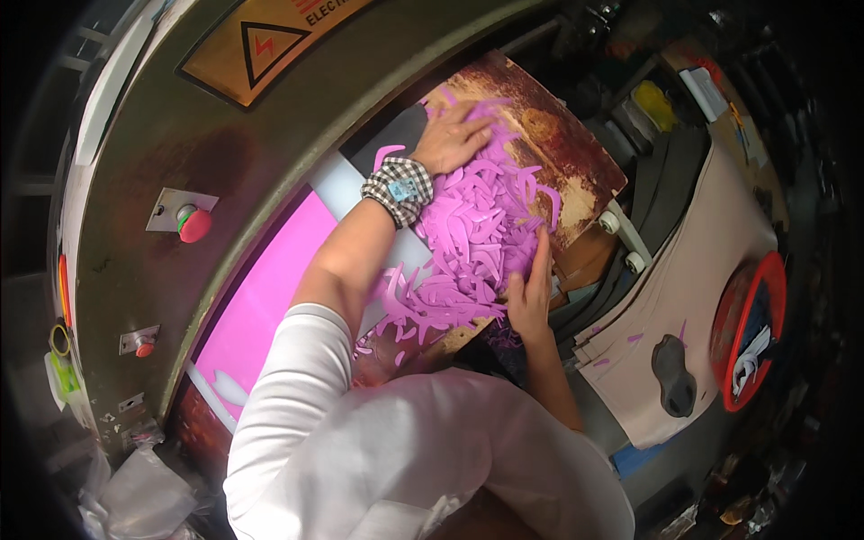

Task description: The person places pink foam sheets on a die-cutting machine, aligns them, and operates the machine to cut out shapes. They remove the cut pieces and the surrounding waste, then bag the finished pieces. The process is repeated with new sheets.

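Observation:
A big heap of thin curved pink pieces [472, 220] lies on a worn brown board [562, 135]. Reaching across its far side, my left hand [454, 137] rests on the heap with the fingers stretched out. A black-and-white checked cuff [397, 191] wraps that wrist. My right hand [531, 292] stands on edge against the heap's near right side, thumb apart from its straight fingers. Both hands touch the loose pieces, and neither grips any. Left of the heap lies a smooth pink sheet [270, 279] on a white board [337, 184].
A dark green machine frame [135, 261] with a red push button [193, 225] curves along the left. On the right, beige sheets [684, 243] carry a dark hourglass-shaped object [673, 376]. Beside them stands a red basin [727, 360]. White rollers [621, 238] sit by the board's right edge.

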A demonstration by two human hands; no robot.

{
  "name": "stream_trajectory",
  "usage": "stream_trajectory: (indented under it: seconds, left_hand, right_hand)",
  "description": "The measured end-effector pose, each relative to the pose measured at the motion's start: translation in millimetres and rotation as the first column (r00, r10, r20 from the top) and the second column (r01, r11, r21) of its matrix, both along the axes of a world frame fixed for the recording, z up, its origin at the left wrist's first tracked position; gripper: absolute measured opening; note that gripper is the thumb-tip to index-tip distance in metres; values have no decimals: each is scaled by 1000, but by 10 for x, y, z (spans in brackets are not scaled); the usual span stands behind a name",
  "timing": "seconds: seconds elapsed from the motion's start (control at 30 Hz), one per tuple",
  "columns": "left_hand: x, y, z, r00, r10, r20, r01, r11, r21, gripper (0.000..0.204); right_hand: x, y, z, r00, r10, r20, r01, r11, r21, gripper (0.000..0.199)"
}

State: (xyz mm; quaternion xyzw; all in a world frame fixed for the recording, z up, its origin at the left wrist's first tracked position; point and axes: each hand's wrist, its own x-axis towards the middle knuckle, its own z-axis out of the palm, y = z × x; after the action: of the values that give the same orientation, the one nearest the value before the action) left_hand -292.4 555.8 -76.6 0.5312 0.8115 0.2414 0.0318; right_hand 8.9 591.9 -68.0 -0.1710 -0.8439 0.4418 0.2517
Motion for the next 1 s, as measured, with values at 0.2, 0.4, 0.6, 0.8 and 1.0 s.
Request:
stream_trajectory:
  seconds: [0.2,0.4,0.6,0.8,1.0]
  left_hand:
    - [299,-236,333,862,-384,332,411,912,-12,49]
    - [380,-787,992,657,-318,683,353,931,93,69]
    - [1094,-1509,1215,976,-190,105,211,944,-255,113]
    - [1226,-1537,723,991,-66,-113,27,948,-316,113]
    - [715,-1427,586,995,-35,-97,19,988,-154,110]
  right_hand:
    - [-236,66,-53,993,-81,-80,79,996,-27,65]
    - [-447,307,-50,972,-180,-153,196,976,94,57]
    - [-1263,626,38,991,-89,-97,108,970,216,71]
    - [-1534,561,-97,981,112,156,-159,927,339,71]
    - [-1469,406,-99,977,209,45,-211,976,46,67]
